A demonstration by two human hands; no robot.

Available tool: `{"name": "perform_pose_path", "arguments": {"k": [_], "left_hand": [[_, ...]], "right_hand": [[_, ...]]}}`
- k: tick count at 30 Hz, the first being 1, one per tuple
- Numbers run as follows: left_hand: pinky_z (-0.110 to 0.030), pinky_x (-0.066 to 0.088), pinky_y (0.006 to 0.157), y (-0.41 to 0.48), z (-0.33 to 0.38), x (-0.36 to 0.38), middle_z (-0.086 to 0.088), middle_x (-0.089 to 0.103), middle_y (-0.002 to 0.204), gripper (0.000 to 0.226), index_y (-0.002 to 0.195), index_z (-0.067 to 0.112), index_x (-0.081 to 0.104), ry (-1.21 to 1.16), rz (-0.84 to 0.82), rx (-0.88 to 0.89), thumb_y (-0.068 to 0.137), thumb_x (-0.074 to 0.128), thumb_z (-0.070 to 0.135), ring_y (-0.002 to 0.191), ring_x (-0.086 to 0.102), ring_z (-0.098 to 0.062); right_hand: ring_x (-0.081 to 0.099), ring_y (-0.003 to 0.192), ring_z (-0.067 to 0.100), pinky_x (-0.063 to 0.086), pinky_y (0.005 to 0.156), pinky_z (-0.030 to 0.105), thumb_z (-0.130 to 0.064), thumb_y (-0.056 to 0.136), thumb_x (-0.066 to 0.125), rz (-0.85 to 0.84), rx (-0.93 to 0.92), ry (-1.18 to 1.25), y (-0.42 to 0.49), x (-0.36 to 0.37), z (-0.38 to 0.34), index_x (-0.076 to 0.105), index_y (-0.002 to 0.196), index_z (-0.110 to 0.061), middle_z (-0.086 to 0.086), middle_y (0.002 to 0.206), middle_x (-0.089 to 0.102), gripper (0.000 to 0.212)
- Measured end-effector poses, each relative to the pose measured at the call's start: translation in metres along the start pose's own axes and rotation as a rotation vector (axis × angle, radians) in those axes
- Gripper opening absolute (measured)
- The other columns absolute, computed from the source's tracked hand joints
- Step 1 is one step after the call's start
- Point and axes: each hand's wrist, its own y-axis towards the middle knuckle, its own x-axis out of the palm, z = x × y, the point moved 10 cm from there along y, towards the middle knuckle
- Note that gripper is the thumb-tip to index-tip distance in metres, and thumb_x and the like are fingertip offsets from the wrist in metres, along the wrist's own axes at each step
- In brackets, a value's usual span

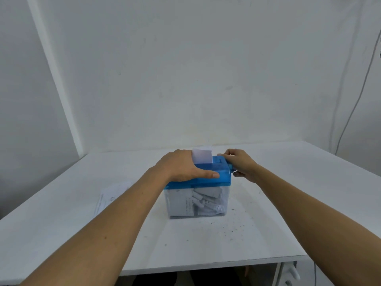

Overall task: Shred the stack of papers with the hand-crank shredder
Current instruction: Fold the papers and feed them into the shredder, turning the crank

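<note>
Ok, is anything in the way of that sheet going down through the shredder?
Nothing visible. The sheet stands in the slot; the left hand rests on the blue lid beside it, the right hand grips the crank. Shreds crowd the bin below.

Readable text: none.
Stack of papers [112, 198]: faint grey printed lines on the top sheet, too blurred to read.
Paper strip [188, 205] inside the shredder bin [225, 203]: a column of small dark print, too small to make out.
</note>
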Motion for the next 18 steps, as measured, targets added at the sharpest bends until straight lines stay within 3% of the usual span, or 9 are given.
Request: {"name": "perform_pose_path", "arguments": {"k": [7, 10, 13, 18], "left_hand": [[-0.031, 0.051, 0.071, 0.0, -0.005, -0.001, 0.014, 0.064, 0.096, 0.082, 0.104, 0.034, 0.06, 0.048, 0.067, -0.03, 0.052, 0.06, 0.097, 0.083, 0.059, -0.007], [-0.031, 0.047, 0.067, 0.002, -0.005, -0.001, 0.015, 0.063, 0.094, 0.084, 0.101, 0.032, 0.059, 0.058, 0.081, -0.028, 0.051, 0.056, 0.099, 0.083, 0.058, -0.008], [-0.032, 0.047, 0.068, 0.004, -0.007, 0.001, 0.015, 0.062, 0.096, 0.088, 0.101, 0.031, 0.057, 0.067, 0.05, -0.021, 0.048, 0.054, 0.101, 0.087, 0.059, -0.01], [-0.033, 0.048, 0.07, 0.005, -0.007, 0.001, 0.012, 0.062, 0.097, 0.097, 0.103, 0.028, 0.057, 0.101, 0.03, -0.042, 0.043, 0.051, 0.104, 0.087, 0.059, -0.012]], "right_hand": [[0.038, 0.05, 0.011, 0.032, 0.043, 0.021, -0.01, 0.097, 0.042, -0.005, 0.246, 0.082, -0.028, 0.016, 0.047, 0.06, 0.086, -0.009, 0.003, 0.062, 0.05, 0.022], [0.036, 0.048, 0.012, 0.031, 0.044, 0.022, -0.012, 0.096, 0.042, 0.008, 0.282, 0.091, -0.054, 0.026, 0.064, 0.056, 0.081, -0.01, 0.004, 0.061, 0.05, 0.02], [0.04, 0.047, 0.013, 0.035, 0.044, 0.023, -0.021, 0.101, 0.045, 0.087, 0.226, 0.056, -0.074, 0.016, 0.062, 0.063, 0.084, -0.007, 0.007, 0.062, 0.056, 0.029], [0.046, 0.046, 0.013, 0.039, 0.044, 0.021, -0.027, 0.104, 0.046, 0.054, 0.131, -0.196, -0.095, 0.002, 0.032, 0.059, 0.074, -0.008, 0.006, 0.06, 0.057, 0.037]]}}
